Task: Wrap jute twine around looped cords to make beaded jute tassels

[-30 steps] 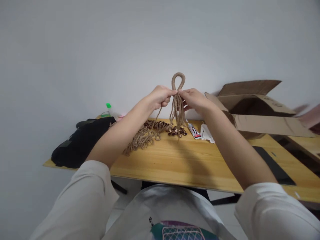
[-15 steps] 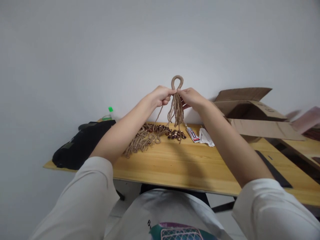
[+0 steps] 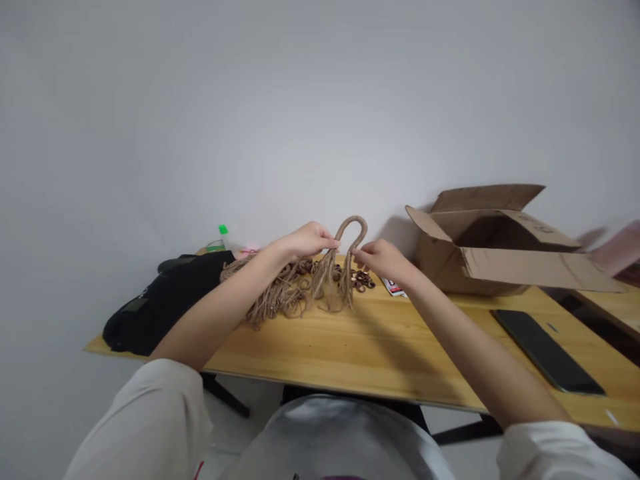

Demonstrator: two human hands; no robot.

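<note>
**Two hands spread a bent rope (image 3: 349, 267) above the desk (image 3: 310, 360)**

With the rope as the clock's centre, the person's left hand (image 3: 313, 241) pinches one leg from nine o'clock; the right hand (image 3: 381, 260) pinches the other from three. The bend arches up at twelve, and loose strands hang toward six. A heap of stringy cords (image 3: 277, 297) lies at eight, small brown rings (image 3: 361, 287) at five. At four, a tube (image 3: 393, 287) shows partly behind the right hand, with a dark flat slab (image 3: 547, 350) farther out. An open cardboard box (image 3: 530, 265) stands at three, a black bundle (image 3: 173, 303) at nine.
</note>
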